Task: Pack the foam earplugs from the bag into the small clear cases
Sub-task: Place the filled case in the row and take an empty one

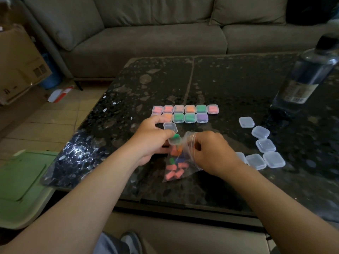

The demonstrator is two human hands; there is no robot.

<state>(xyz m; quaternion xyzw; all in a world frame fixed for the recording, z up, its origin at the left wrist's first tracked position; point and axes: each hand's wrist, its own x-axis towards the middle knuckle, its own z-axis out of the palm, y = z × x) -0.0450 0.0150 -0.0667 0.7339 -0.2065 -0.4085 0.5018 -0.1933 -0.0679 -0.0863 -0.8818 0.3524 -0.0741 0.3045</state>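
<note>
Your left hand grips open clear case, lid hinged up on far side, green earplug inside. Bag mouth sits just right of case; bag's long axis runs toward you, loose earplugs low at near end. Your right hand pinches bag's zip edge and is nearer the plugs. Empty cases at right.

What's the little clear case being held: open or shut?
Open. The small clear plastic case has its lid raised, green foam earplug inside.
</note>
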